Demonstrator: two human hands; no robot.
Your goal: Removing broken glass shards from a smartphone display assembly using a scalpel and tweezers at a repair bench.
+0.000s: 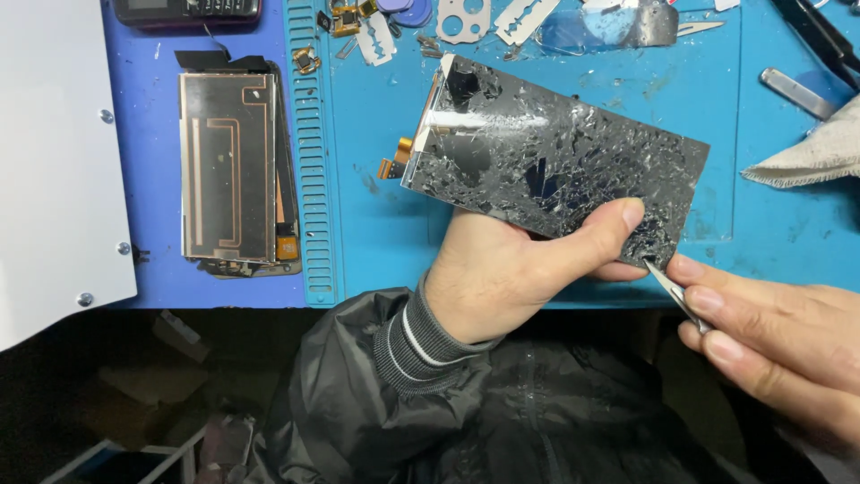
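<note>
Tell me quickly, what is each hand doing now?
Left hand: closed on the cracked phone screen, thumb on top.
Right hand: closed on thin metal tweezers, tip at the screen's lower corner.

The left hand [511,269] rises from the desk's near edge, palm away, sleeve at the wrist, thumb pressed flat and fingers curled behind in a clamp. The right hand [770,336] enters from the near right corner, thumb and fingertips pinched together.
</note>
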